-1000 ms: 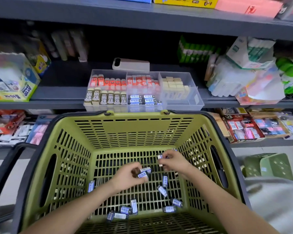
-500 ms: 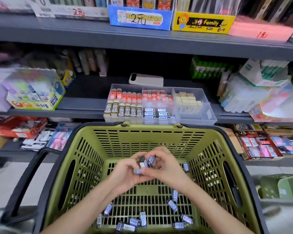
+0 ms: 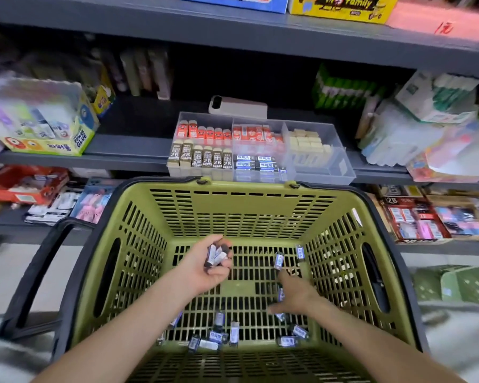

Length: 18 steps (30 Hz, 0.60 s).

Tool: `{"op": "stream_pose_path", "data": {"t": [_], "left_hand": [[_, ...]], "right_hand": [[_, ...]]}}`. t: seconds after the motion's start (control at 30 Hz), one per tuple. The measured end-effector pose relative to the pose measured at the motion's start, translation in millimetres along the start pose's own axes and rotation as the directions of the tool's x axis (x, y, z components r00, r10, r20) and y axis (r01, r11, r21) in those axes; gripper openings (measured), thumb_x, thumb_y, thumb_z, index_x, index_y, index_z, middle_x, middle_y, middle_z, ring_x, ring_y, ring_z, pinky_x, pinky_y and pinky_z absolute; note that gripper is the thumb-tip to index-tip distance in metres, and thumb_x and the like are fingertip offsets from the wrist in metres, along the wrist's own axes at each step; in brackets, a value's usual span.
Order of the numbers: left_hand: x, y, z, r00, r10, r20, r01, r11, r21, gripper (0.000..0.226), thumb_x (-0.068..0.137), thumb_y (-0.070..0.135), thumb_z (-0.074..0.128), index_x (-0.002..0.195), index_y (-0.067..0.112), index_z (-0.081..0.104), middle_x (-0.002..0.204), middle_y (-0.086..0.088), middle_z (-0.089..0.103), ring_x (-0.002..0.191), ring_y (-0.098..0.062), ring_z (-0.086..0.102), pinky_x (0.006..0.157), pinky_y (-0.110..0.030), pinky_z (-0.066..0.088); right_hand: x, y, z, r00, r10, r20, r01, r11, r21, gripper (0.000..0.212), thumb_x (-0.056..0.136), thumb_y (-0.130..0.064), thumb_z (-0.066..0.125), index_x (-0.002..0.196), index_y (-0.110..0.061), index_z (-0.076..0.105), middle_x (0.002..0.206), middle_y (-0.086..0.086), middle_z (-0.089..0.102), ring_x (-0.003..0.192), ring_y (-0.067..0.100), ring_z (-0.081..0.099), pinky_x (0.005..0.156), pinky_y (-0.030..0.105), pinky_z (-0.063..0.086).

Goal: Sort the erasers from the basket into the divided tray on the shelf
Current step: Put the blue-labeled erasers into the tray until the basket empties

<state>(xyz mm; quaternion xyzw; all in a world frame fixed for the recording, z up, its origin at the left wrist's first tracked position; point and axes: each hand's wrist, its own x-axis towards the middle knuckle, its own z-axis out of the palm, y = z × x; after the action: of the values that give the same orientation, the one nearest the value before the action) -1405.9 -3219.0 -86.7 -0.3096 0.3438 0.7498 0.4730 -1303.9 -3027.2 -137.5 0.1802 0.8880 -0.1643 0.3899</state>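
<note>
Left hand [image 3: 205, 268], palm up, grasps a bunch of small blue-sleeved erasers [image 3: 215, 254] above the olive-green slotted plastic basket [image 3: 249, 201]. Right hand [image 3: 295, 297], blurred, is released with fingers spread near the loose erasers [image 3: 217, 337] on the basket floor. Clear divided tray [image 3: 333, 164] sits on the grey shelf [image 3: 127, 150].

Left hand [image 3: 205, 270] cupped palm-up, gripping erasers [image 3: 215, 255], right hand [image 3: 293, 297] stretched downward, fingers extended

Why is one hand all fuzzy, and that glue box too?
Head view: the right hand is smeared, likely from moving, while the left hand gripping erasers looks sharper; head view again, the glue box near the left edge is blurred, and the wide lens bends the shelf edges.
</note>
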Motion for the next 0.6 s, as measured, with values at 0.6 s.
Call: {"op": "stream_pose_path", "data": {"t": [0.6], "left_hand": [[11, -14, -11, 0.994, -0.085, -0.063, 0.099, 0.962, 0.253, 0.04, 0.082, 0.04, 0.063, 0.08, 0.001, 0.074, 0.075, -0.016, 0.069, 0.063, -0.026, 0.066, 0.059, -0.034, 0.056]], "right_hand": [[-41, -73, -29, 0.758, -0.405, -0.511, 0.634, 0.64, 0.434, 0.043, 0.074, -0.02, 0.073, 0.107, -0.03, 0.047, 0.101, -0.008, 0.054, 0.066, -0.004, 0.052, 0.058, 0.009, 0.041]]}}
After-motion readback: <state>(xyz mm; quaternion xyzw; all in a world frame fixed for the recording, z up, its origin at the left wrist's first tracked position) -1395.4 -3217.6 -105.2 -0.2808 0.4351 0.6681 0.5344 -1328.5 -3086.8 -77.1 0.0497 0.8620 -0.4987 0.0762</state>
